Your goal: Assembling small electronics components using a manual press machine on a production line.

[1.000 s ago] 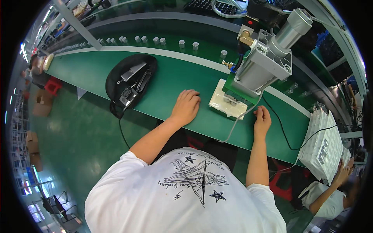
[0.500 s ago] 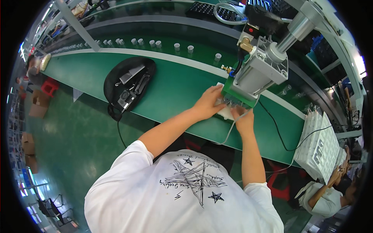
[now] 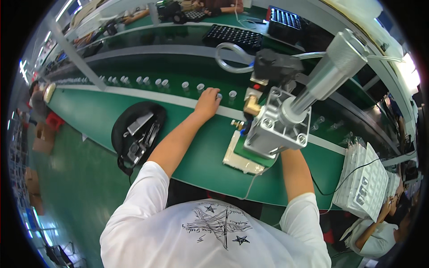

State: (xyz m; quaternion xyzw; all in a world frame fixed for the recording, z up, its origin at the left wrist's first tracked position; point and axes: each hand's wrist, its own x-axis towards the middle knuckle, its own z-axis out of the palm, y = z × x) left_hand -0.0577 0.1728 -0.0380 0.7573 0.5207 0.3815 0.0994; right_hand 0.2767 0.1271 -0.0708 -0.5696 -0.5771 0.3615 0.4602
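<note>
My left hand (image 3: 207, 104) reaches out to the dark strip behind the green table, its fingers closed around a small white cup (image 3: 219, 96). My right forearm (image 3: 296, 174) runs up behind a metal press with a silver cylinder (image 3: 279, 125), which hides the right hand. Beneath the press sits a cream-coloured block (image 3: 241, 158) on the table, partly covered by a green plate. More small white cups stand in a row along the strip; one cup (image 3: 232, 94) is just right of my left hand.
A black zip case (image 3: 117, 129) with metal parts and a cord lies open on the left of the table. White plastic trays (image 3: 363, 181) are stacked at the right end, near another person (image 3: 373, 234). A black tray (image 3: 233, 37) lies beyond the strip.
My left hand has left the press and moved up and left to the row of cups. The right hand has passed out of sight behind the press. The view has shifted.
</note>
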